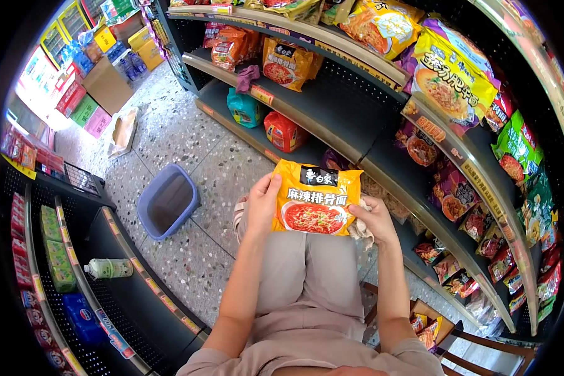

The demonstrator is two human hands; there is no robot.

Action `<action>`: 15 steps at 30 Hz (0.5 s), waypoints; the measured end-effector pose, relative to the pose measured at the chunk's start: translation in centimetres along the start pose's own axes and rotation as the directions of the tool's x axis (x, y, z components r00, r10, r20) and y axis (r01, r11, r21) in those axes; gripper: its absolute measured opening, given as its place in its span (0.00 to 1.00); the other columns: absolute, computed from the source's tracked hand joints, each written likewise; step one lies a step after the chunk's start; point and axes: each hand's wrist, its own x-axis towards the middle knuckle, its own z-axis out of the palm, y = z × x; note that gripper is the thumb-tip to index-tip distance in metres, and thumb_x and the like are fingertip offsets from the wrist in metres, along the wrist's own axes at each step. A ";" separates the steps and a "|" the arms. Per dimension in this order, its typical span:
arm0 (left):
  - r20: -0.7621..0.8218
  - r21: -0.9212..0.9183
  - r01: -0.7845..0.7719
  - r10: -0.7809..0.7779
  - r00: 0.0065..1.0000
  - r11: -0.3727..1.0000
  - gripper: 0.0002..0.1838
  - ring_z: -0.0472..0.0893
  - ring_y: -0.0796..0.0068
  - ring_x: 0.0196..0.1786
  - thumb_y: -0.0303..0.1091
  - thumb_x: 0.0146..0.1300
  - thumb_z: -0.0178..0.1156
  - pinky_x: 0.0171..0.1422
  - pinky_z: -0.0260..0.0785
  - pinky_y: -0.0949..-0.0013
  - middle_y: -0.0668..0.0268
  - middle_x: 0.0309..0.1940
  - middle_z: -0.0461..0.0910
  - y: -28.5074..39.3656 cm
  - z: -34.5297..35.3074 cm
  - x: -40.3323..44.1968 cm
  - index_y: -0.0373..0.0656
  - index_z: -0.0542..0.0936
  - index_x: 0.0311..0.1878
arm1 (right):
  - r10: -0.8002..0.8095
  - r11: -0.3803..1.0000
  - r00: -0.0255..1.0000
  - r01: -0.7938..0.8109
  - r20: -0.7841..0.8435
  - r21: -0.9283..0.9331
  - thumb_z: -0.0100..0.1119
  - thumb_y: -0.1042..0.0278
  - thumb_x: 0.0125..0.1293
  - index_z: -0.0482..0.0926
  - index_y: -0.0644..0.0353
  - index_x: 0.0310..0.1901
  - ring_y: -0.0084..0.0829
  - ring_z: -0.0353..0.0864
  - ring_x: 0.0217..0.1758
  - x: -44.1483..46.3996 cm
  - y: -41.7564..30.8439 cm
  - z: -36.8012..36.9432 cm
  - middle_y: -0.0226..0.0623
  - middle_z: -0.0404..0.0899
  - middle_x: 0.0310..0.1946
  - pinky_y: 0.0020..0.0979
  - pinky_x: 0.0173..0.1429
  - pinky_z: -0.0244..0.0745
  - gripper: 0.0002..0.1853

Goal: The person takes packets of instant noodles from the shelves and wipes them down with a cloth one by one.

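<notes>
While left hand (263, 199) and right hand (375, 219) grip its sides, glossy yellow plastic noodle packet (318, 199) shows mid-frame

As I watch from afar through the head camera, the packet is held just right of the frame's centre, its red-bowl picture turned to my view. I see the left hand closed on its left edge, thumb in front; the right hand pinches the lower right corner, with a crumpled off-white cloth (361, 232) bunched beneath it. How the hidden fingers lie behind the packet, I cannot tell.

Beyond, across the upper middle, dark metal shelving (338, 103) carries orange plastic noodle packs (289, 64), a teal plastic container (243, 108) and a rounded red package (285, 131). To the left of centre, a rectangular blue-violet plastic bin (145, 214) stands on a speckled grey floor (216, 166). At lower left, I find a pale plastic bottle (109, 268) lying on its side on a shelf.
</notes>
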 end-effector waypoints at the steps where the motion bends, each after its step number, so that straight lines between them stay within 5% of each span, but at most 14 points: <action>1: 0.000 0.000 0.007 -0.007 1.000 1.000 0.15 0.78 0.83 0.43 0.36 0.71 0.50 0.48 0.70 0.78 0.67 0.43 0.80 -0.9 -0.4 0.0 0.34 0.75 0.52 | 0.006 1.000 1.000 -0.006 0.009 0.002 0.63 0.71 0.61 0.81 0.67 0.41 0.17 0.78 0.33 0.0 0.6 -0.5 0.31 0.82 0.34 0.21 0.38 0.73 0.10; 5: -0.040 -0.074 0.073 -0.076 0.996 0.995 0.17 0.78 0.80 0.47 0.36 0.72 0.48 0.52 0.70 0.76 0.65 0.48 0.78 -1.1 1.5 -1.2 0.35 0.72 0.57 | 0.072 0.995 0.993 -0.065 -0.095 0.072 0.62 0.70 0.62 0.81 0.67 0.42 0.17 0.79 0.33 -0.6 1.4 -1.3 0.32 0.83 0.34 0.21 0.38 0.74 0.10; 10: 0.113 -0.170 0.230 -0.213 0.970 0.958 0.18 0.77 0.77 0.53 0.36 0.72 0.46 0.56 0.70 0.73 0.64 0.53 0.76 -3.0 1.2 -0.5 0.36 0.70 0.59 | 0.089 0.996 0.970 -0.082 -0.227 0.039 0.61 0.69 0.63 0.79 0.67 0.43 0.18 0.80 0.34 -0.9 2.4 -2.4 0.33 0.82 0.35 0.21 0.38 0.74 0.11; 15: 0.143 -0.218 0.225 -0.197 0.970 0.950 0.19 0.77 0.75 0.54 0.37 0.73 0.46 0.57 0.70 0.71 0.63 0.54 0.76 -3.8 1.0 0.0 0.36 0.68 0.61 | -0.069 0.995 0.821 0.094 -0.567 0.014 0.59 0.70 0.64 0.78 0.67 0.45 0.19 0.78 0.36 -1.1 2.2 -2.2 0.33 0.81 0.37 0.21 0.40 0.73 0.11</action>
